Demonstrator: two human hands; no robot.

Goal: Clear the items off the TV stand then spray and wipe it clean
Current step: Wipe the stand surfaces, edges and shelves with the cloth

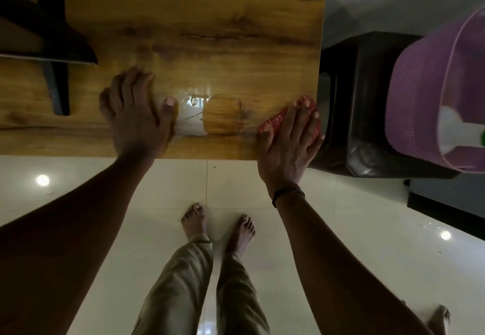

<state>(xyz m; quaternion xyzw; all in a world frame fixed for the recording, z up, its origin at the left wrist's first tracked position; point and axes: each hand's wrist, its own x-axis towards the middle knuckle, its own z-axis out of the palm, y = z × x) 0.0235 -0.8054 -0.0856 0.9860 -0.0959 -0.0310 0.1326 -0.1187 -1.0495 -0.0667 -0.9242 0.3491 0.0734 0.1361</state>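
Note:
The wooden TV stand [210,32] fills the upper part of the view, its top glossy with a bright reflection near the front. My right hand [288,140] presses flat on a red cloth [275,120] at the stand's front right corner; most of the cloth is hidden under the palm and fingers. My left hand [133,116] rests flat on the wood near the front edge, fingers spread, holding nothing. A black TV foot [56,46] stands at the left of the top.
A dark brown stool [367,124] stands right beside the stand's right end, carrying a purple basket [425,93] with a white item inside. Glossy white floor tiles [131,190] lie below, with my bare feet [217,227] close to the stand.

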